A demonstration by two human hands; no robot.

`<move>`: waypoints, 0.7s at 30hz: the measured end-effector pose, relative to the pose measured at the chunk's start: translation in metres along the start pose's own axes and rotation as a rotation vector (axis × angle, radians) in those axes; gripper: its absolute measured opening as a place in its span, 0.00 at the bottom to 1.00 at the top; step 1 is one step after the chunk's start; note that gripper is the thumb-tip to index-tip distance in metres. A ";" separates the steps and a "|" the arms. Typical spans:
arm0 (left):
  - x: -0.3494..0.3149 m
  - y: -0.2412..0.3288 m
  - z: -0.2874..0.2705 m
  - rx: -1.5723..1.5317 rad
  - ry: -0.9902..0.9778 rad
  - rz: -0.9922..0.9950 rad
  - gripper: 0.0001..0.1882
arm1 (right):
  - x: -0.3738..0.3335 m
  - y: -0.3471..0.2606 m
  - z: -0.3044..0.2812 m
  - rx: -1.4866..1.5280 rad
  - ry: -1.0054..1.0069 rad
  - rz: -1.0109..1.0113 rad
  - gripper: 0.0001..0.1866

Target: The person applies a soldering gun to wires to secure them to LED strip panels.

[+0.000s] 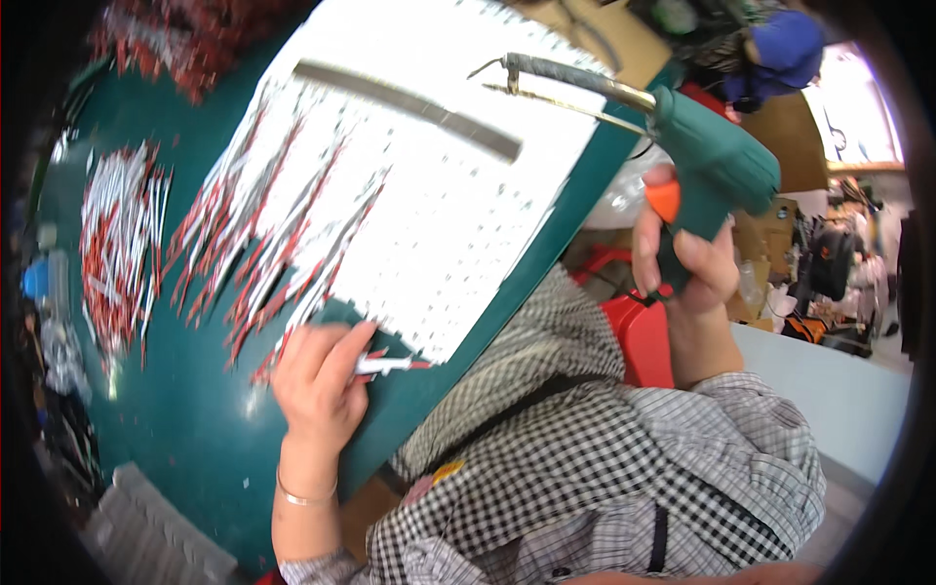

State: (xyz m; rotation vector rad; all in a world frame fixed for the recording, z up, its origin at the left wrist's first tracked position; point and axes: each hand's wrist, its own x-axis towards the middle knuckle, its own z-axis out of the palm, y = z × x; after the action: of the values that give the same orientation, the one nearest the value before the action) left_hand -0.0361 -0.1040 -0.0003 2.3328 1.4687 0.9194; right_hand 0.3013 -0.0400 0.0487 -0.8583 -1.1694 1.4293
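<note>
Red-and-white wire piece (395,365) sits at near corner of dotted white sheet (458,244); left hand (322,375) has it, grip bunched, thumb and fingers pinching it. Right hand (694,258) is raised past surface edge, grip wrapped around handle of green soldering gun (726,156), finger at orange trigger (663,202), metal tip pointing left above sheet. Sheet lies on green surface (195,439). Rows of red-and-white wires (258,224) overhang its left edge. Loose wire pile (122,244) farther left. Metal strip (409,107) across sheet's upper part. Reddish heap (185,39), far left, blurred.
</note>
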 end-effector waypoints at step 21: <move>0.002 -0.005 -0.038 -0.649 0.561 -0.475 0.10 | 0.103 -0.068 -0.033 -0.567 0.198 -0.223 0.16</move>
State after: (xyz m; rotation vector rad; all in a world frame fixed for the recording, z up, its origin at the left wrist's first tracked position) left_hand -0.0628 -0.1045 0.0278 1.2483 1.4910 1.6592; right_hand 0.3319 0.0654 0.1138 -1.1823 -1.4890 0.8145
